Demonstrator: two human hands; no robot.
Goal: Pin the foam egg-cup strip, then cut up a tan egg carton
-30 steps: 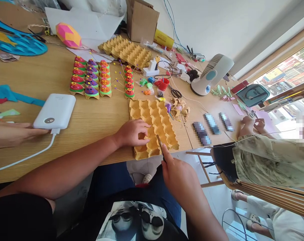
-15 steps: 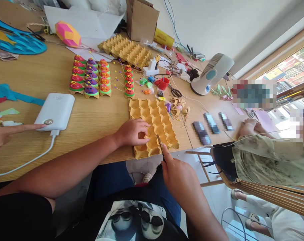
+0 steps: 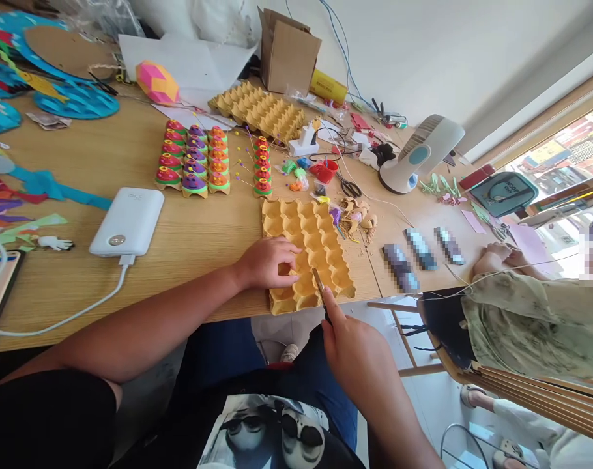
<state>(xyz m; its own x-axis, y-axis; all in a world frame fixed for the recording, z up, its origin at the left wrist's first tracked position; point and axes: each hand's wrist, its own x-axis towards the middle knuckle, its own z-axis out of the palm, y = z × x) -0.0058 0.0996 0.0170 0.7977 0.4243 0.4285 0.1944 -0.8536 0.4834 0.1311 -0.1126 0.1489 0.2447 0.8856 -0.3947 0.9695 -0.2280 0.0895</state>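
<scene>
A yellow-brown cardboard egg tray lies at the table's front edge. My left hand grips its left side, with the fingers curled over the cups and the thumb near the front. In my right hand is a thin knife with a dark handle, its index finger stretched along the knife. The blade points away from me and its tip is over the tray's front cups; whether it cuts into the card I cannot tell. My palm hides most of the handle.
Painted egg-cup rows stand behind left, near a white power bank with a cable. Cardboard scraps, scissors and a white fan lie or stand behind right. Another person sits at the right.
My view has shifted left, so the scene sits farther right. Another person's hand that touched the power bank's button is gone from view. My hands keep their grip at the tray.
</scene>
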